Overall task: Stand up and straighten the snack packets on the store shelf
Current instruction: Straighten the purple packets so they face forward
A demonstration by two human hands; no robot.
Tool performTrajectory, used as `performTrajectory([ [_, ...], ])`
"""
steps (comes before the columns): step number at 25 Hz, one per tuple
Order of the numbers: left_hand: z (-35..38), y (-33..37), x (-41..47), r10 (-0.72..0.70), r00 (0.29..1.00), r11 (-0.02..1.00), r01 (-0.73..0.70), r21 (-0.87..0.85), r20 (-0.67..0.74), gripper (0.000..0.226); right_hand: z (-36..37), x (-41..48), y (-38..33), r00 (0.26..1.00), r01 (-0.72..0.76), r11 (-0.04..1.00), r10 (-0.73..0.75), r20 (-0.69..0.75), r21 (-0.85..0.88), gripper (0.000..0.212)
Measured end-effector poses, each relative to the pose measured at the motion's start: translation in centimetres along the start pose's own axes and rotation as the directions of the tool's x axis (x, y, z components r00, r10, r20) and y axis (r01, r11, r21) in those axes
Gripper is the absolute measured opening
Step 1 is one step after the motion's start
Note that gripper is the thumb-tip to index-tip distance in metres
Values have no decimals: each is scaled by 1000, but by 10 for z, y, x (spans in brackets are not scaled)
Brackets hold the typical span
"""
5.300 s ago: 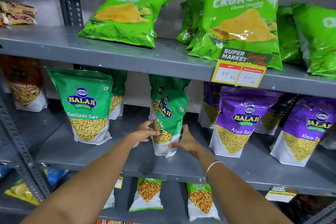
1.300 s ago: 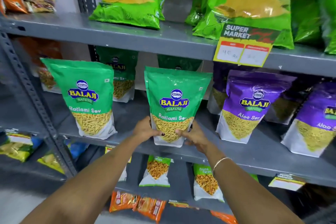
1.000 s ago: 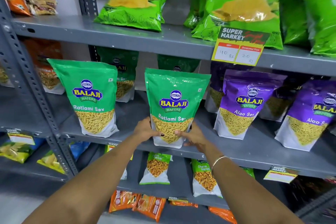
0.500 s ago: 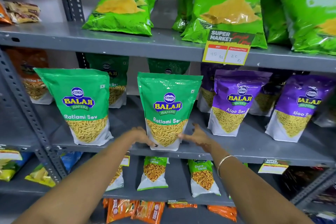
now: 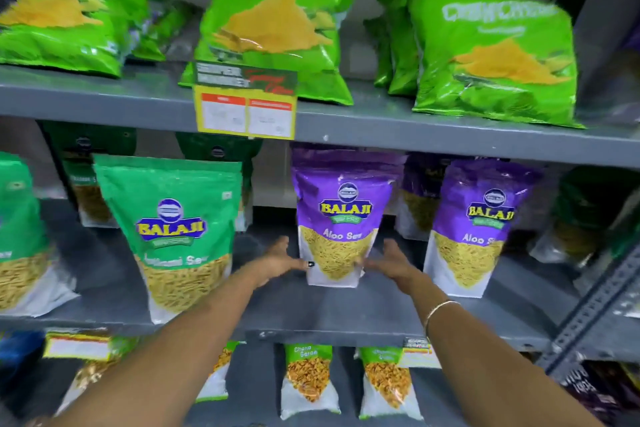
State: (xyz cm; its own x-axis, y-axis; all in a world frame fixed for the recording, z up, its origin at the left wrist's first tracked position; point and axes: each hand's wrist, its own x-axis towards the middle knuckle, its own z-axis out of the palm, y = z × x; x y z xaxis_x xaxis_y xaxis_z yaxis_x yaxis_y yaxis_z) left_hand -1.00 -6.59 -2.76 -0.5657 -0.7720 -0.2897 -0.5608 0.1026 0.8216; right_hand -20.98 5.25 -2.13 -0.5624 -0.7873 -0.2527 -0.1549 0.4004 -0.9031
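A purple Aloo Sev packet (image 5: 341, 218) stands upright on the grey middle shelf (image 5: 311, 319). My left hand (image 5: 277, 258) is at its lower left corner, fingers spread, the thumb tip touching the front. On the packet's lower right, my right hand (image 5: 393, 262) also has its fingers apart and just reaches the edge. Neither hand is closed around the packet. To the left a green Ratlami Sev packet (image 5: 173, 229) stands upright facing front, with nothing touching it. A second purple Aloo Sev packet (image 5: 481, 225) stands to the right.
Light green Crunchem chip bags (image 5: 273, 21) lean on the upper shelf, above a yellow price tag (image 5: 246, 111). More green and purple packets stand behind the front row. Small Chana Garam packets (image 5: 308, 378) sit on the lower shelf. A slotted upright post (image 5: 595, 302) is at right.
Both hands let go of the green Ratlami Sev packet, now standing straight, and moved right to the purple Aloo Sev packet. The view swung right with them.
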Motion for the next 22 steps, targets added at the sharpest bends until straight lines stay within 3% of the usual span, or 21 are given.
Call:
performTrajectory([
  [1,11,4,11,21,998,997,-26,-75,-57,80,-5,10,2,996,47,998,-51,74,49,72],
  [4,34,1,30,8,990,953,-51,-300,-141,74,-6,18,0,934,187,974,-216,286,128,44],
  [7,52,-2,22,-6,969,925,-88,-370,-246,56,-4,16,9,918,233,949,-286,276,211,45],
  [10,58,-1,0,-1,958,943,-94,-320,-286,52,-3,1,20,925,222,952,-274,262,212,38],
  [13,61,-6,-23,-26,958,962,-54,-268,-286,66,-2,-20,28,949,197,963,-234,210,183,39],
  [16,62,-18,-30,-36,952,990,-7,-138,-303,84,-2,-35,34,963,185,974,-206,177,128,66],
  [22,63,-15,-45,-55,949,998,42,-48,-312,68,-4,-57,28,969,145,983,-163,185,110,62],
])
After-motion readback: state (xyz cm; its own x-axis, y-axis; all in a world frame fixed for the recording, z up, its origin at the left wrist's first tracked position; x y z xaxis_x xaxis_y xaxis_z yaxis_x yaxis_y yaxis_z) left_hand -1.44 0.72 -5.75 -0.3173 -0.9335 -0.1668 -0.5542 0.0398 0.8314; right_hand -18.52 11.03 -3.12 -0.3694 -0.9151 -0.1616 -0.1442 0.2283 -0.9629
